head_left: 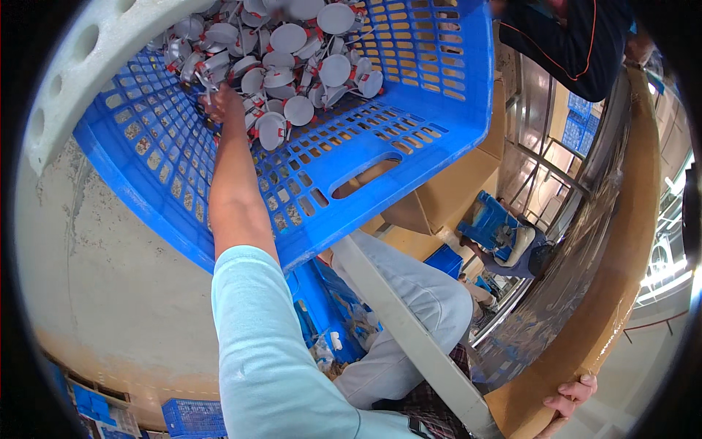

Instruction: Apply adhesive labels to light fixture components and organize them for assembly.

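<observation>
My left hand (222,104), at the end of a pale blue sleeve, reaches into a big blue plastic crate (398,172) with slotted walls. Its fingers are closed at the edge of a heap of white round discs (298,110), which have thin white stems or leads and small red parts. A slim white part of one disc piece crosses the fingers; the fingertips are partly hidden. At the lower right, my right hand (570,402) curls its fingers over the edge of a long brown cardboard piece (618,293).
A white perforated beam (73,73) curves past the upper left. Beneath the crate are a cardboard box (439,190), a grey metal bar (409,322) and another blue crate (322,307). A person in dark clothing (567,44) stands at the upper right; another (523,249) is farther off.
</observation>
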A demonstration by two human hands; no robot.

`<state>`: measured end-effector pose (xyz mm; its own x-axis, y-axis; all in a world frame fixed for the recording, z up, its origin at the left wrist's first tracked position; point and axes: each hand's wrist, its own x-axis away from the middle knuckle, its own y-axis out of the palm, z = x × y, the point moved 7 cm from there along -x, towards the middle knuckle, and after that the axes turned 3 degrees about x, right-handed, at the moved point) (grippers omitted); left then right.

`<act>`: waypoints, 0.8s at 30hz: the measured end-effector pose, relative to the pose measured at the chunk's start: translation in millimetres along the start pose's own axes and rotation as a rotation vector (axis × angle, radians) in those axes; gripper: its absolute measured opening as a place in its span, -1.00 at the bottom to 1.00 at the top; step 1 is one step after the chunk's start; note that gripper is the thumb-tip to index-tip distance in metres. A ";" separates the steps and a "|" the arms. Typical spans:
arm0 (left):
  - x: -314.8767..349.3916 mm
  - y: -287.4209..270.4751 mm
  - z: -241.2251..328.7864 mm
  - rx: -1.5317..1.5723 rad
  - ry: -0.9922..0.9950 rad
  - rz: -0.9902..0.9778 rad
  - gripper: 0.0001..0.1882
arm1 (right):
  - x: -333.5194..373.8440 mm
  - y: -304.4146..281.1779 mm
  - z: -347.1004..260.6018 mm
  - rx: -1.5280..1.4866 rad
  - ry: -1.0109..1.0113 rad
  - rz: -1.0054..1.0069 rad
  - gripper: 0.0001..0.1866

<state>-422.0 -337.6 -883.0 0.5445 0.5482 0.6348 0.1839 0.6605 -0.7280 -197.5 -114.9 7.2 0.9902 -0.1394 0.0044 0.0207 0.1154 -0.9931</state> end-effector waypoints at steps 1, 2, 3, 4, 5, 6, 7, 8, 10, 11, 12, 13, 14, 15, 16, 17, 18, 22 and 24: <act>-14.2 -19.5 -20.9 -0.024 -0.009 0.030 -0.66 | 2.2 4.9 6.8 -0.038 0.000 -0.009 -0.69; -17.9 -31.0 -5.4 -0.043 0.130 0.098 -0.65 | 0.7 1.1 7.4 -0.044 -0.053 -0.011 -0.69; -21.5 -44.3 9.9 -0.065 0.268 0.168 -0.64 | 1.2 -2.6 6.8 -0.052 -0.106 -0.013 -0.68; -20.9 -56.6 16.2 -0.007 0.275 0.258 -0.58 | 4.4 -8.3 5.7 -0.065 -0.101 0.001 -0.68; 0.3 -45.5 30.1 0.008 0.277 0.235 -0.58 | 1.5 -5.1 0.3 -0.019 -0.026 -0.004 -0.69; 10.4 -41.7 22.8 0.123 0.120 0.159 -0.55 | 0.1 -2.6 -1.6 0.011 0.045 -0.012 -0.69; 21.0 -40.2 15.2 0.236 -0.040 0.088 -0.49 | 0.9 -2.2 2.1 0.018 0.039 -0.014 -0.69; 32.6 -48.1 23.4 0.208 0.035 0.095 -0.56 | 3.1 -3.4 5.6 0.005 -0.033 -0.028 -0.70; 46.3 -63.3 29.0 0.219 0.079 0.101 -0.60 | 8.3 -2.9 2.9 -0.029 -0.099 -0.030 -0.70; 47.2 -75.9 35.1 0.229 0.125 0.106 -0.63 | 9.4 0.0 0.8 0.013 -0.018 -0.006 -0.72; 48.4 -86.8 34.8 0.187 0.062 0.114 -0.65 | 10.2 1.1 0.2 0.056 0.065 0.018 -0.74; 48.2 -100.6 36.2 0.192 0.078 0.130 -0.65 | 3.4 -4.8 -6.8 0.043 0.071 0.037 -0.74; 53.1 -106.7 37.9 0.194 0.087 0.135 -0.65 | -8.2 -1.0 -14.8 0.089 0.050 -0.110 -0.76; 61.0 -110.5 44.6 0.197 0.103 0.134 -0.65 | -14.9 8.6 -20.7 0.137 0.036 -0.254 -0.78; 72.8 -115.2 53.6 0.201 0.135 0.136 -0.65 | -28.4 17.3 -32.1 -0.014 0.010 -0.176 -0.80; 87.2 -120.1 65.5 0.159 0.237 0.141 -0.65 | -34.2 19.4 -31.9 -0.016 0.027 -0.153 -0.80; 102.9 -125.4 79.1 0.117 0.342 0.146 -0.64 | -36.3 22.5 -32.5 -0.030 0.023 -0.195 -0.72; 141.4 -144.3 105.3 0.129 0.499 0.019 -0.65 | -53.8 29.1 -35.7 -0.094 0.010 -0.262 -0.61; 130.2 -193.4 86.7 0.115 0.904 0.290 -0.63 | -61.0 19.6 -40.3 -0.222 -0.019 -0.224 -0.60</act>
<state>-457.6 -349.5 -637.1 0.9911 0.1263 -0.0412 -0.1126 0.6343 -0.7648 -263.1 -143.7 -17.3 0.9669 -0.1185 0.2260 0.2100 -0.1336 -0.9685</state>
